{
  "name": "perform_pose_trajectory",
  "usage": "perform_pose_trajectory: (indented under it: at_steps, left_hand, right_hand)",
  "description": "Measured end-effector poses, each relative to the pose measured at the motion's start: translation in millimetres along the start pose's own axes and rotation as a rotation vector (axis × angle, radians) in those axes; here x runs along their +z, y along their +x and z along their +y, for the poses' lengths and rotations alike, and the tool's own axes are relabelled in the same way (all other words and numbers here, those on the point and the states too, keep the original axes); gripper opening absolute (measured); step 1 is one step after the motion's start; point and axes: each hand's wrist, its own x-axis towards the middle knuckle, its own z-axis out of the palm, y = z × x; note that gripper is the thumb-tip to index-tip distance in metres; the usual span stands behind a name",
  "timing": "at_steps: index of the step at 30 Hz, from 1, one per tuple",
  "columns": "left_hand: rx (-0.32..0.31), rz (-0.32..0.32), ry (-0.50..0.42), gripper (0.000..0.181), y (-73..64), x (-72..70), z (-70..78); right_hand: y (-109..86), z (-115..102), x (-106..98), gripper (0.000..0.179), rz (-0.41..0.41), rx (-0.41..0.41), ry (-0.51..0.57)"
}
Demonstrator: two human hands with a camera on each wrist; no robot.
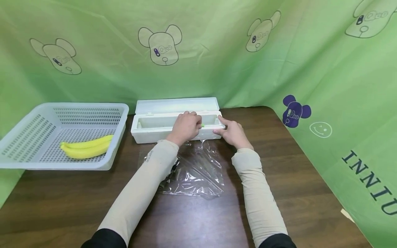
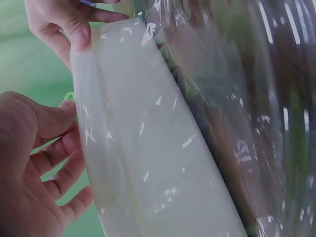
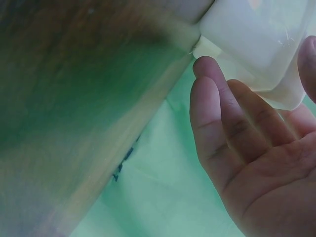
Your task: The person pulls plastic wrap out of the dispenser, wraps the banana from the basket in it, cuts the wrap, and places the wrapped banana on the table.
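Observation:
A long white cling film dispenser (image 1: 173, 135) stands at the back of the table with its lid (image 1: 176, 105) raised. Clear cling film (image 1: 198, 175) runs down its front and spreads wrinkled over the tabletop. My left hand (image 1: 186, 125) is at the dispenser's top edge, thumb and forefinger pinching a small green slide cutter (image 2: 70, 98); its other fingers curl loosely in the left wrist view. At the dispenser's right end, my right hand (image 1: 234, 132) grips the corner, thumb at the front and fingers around the end. Part of the trough is hidden behind my left hand.
To the left, a white perforated basket (image 1: 118, 144) holds yellow bananas (image 1: 87, 147). Something dark and shiny (image 1: 169, 174) lies under the film beside my left forearm. A green printed curtain (image 1: 217, 62) hangs behind the brown table (image 1: 279, 162) and along its right edge.

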Motion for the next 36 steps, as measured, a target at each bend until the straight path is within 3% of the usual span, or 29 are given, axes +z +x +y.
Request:
perform_pose_trajectory:
  at_steps: [14, 36]
  left_hand:
    - [0.021, 0.037, -0.008, 0.01, -15.2, -3.3, -24.1]
    - [-0.022, 0.071, 0.0, 0.008, -37.8, -12.9, -56.1]
  right_hand:
    - [3.5, 2, 1, 0.071, -0.015, 0.0, -0.023]
    - [5.4, 3, 0, 0.072, -0.027, 0.011, -0.013]
